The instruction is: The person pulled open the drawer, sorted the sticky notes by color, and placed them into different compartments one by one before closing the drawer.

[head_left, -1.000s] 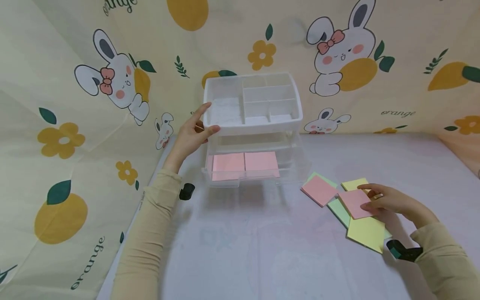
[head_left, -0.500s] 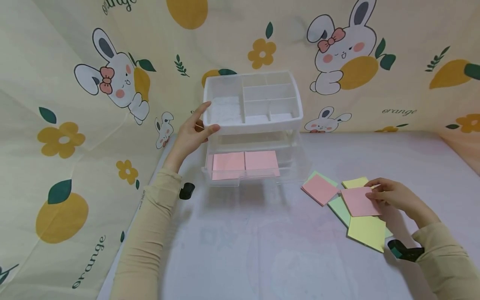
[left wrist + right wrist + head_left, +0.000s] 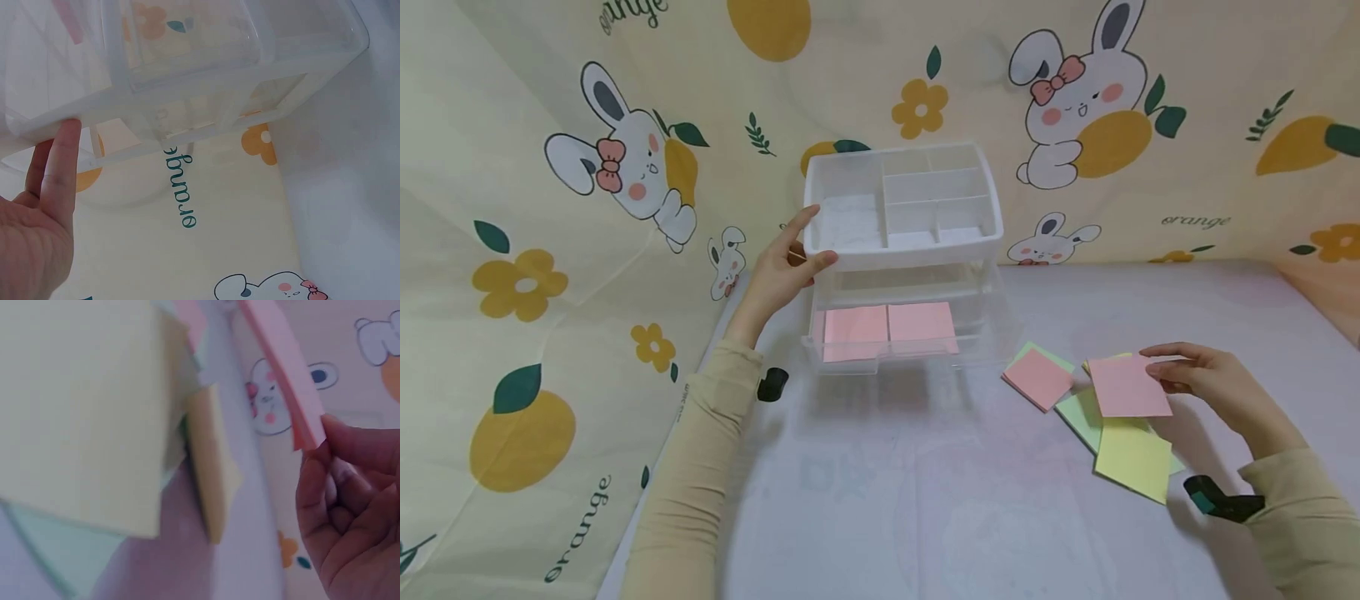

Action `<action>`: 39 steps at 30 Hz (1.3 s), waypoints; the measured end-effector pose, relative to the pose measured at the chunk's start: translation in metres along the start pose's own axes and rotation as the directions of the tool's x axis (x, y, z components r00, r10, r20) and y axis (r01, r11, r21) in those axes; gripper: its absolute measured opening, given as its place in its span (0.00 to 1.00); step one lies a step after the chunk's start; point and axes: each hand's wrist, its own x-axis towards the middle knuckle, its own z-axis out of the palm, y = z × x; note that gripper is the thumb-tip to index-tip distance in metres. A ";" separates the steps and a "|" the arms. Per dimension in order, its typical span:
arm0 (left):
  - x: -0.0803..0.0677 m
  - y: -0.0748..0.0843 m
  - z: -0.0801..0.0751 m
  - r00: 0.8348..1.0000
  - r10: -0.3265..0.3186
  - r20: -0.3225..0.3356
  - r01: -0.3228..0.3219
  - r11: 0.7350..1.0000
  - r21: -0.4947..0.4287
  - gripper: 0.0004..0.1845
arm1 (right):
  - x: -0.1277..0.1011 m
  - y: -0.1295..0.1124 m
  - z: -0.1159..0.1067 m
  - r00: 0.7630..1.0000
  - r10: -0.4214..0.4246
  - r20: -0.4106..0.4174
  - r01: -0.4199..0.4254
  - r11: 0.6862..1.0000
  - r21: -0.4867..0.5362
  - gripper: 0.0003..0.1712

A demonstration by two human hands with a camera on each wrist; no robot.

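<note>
In the head view, my left hand [image 3: 778, 275] grips the left front corner of a white plastic drawer organizer [image 3: 917, 257], thumb at the front rim. Its clear lower drawer [image 3: 917, 350] is pulled out, with two pink sticky note pads [image 3: 856, 332] lying side by side inside. My right hand [image 3: 1228, 392] pinches another pink sticky note pad [image 3: 1129, 387] by its right edge, above a loose pile. The right wrist view shows thumb and fingertips on one end of that pad [image 3: 290, 372]. Below it lie yellow pads [image 3: 1133, 462] and a green pad [image 3: 1081, 417].
Left of the pile, a pink pad [image 3: 1037, 379] overlaps a green one. The organizer's top tray [image 3: 850, 217] has several compartments with no items in them. A patterned cloth [image 3: 820, 100] with rabbits and oranges rises behind and along the left side.
My right hand has lifted the pink sticky note pad off the pile, moving up and slightly right, and uncovered more of the yellow pad. The left hand keeps its grip on the organizer.
</note>
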 end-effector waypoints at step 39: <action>0.000 -0.002 0.000 1.000 0.004 -0.003 -0.004 1.000 -0.008 0.37 | 0.017 -0.179 0.023 0.897 -0.421 -0.139 0.357 0.501 0.788 0.13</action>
